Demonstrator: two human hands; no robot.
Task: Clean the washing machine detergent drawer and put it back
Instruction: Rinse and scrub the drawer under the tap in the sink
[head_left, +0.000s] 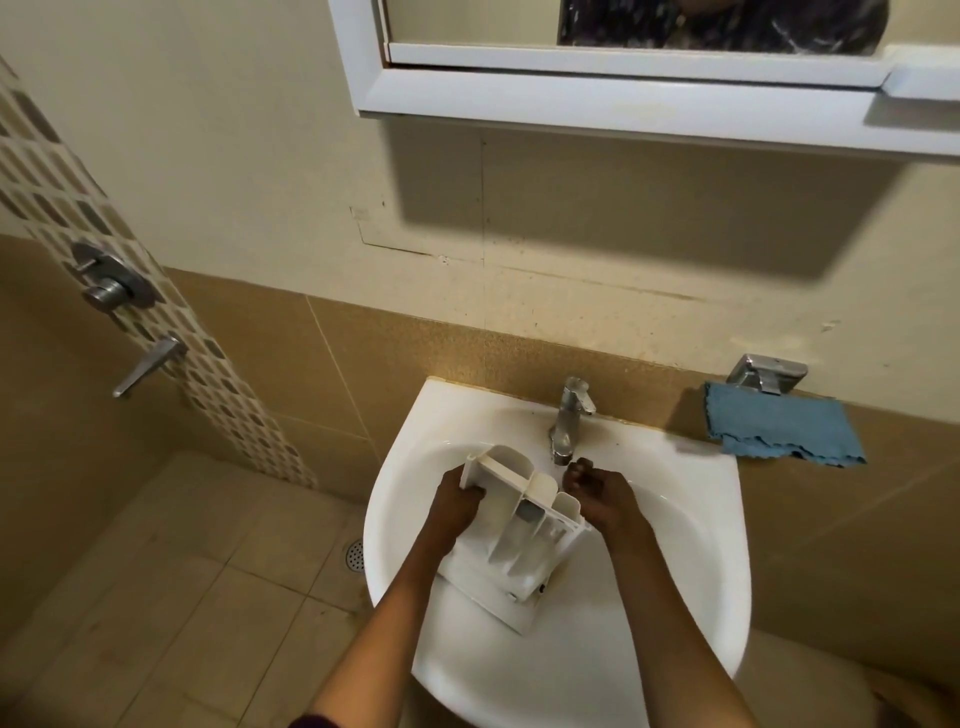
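The left hand grasps the white detergent drawer at its far left corner, fingers curled over the edge and the thumb side hidden beneath. The right hand sits at the drawer's far right corner, directly under the spout, with its fingers bent inward; whether it grips the drawer's edge or is simply clenched beside it cannot be told from this angle. The drawer is held tilted above the bowl of the white sink, its open compartments facing up and its flat front panel at the near end, low in the basin. A thin stream of water seems to fall from the chrome faucet between the right hand and the drawer's far end. To the right of the sink, a blue cloth hangs from a metal holder on the wall. Above, on the far wall, is a white mirror cabinet. Far to the left, a shower valve and a lever handle sit on a strip of mosaic tile, and a round floor drain lies in the tiled floor just left of the sink.
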